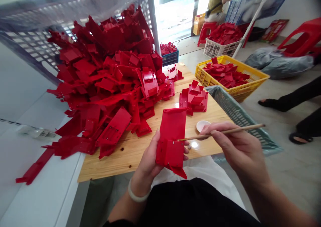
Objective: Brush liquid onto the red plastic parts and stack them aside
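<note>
My left hand (149, 155) grips a red plastic part (172, 126) with a flat panel, small holes and an angled flap at its lower end. Between the fingers of my right hand (235, 146) is a thin wooden brush (240, 129), its tip touching or just above the part's middle. Beyond that hand, a small white dish (202, 125) sits on the wooden table (120, 160), partly covered by the fingers. A short stack of similar red parts (193, 98) lies behind the dish.
A big heap of red parts (107, 76) spills from a tipped grey crate (32, 49) at left. A lined green crate (233, 109) and a yellow crate (258, 74) of red parts stand right of the table. Another person's feet (301, 138) are at far right; someone else stands at the back.
</note>
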### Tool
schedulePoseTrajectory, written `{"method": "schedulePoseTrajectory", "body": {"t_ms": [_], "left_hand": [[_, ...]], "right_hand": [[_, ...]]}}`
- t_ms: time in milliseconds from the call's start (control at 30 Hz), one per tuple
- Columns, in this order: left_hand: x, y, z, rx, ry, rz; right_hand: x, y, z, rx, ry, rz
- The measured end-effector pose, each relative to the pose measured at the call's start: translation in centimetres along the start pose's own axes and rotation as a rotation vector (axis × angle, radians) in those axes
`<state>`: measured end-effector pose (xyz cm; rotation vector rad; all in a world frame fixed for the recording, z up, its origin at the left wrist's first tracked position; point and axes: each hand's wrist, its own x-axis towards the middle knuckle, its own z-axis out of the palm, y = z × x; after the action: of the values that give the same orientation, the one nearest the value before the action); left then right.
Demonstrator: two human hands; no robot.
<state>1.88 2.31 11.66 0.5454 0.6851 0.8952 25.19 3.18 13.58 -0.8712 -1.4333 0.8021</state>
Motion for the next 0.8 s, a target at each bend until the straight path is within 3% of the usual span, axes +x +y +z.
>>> {"method": "schedulePoseTrajectory", "body": {"t_ms": [267, 667, 800], "left_hand": [[0.0, -0.1, -0.1, -0.022, 0.006, -0.046], [0.7, -0.4, 0.1, -0.006, 0.051, -0.030], [1.4, 0.1, -0.3, 0.026, 0.098, -0.062]], "right_hand": [[0.1, 0.4, -0.1, 0.015, 0.052, 0.006], [0.2, 0.6, -0.5, 0.052, 0.020, 0.019], [0.2, 1.5, -0.9, 0.075, 0.147, 0.035]]}}
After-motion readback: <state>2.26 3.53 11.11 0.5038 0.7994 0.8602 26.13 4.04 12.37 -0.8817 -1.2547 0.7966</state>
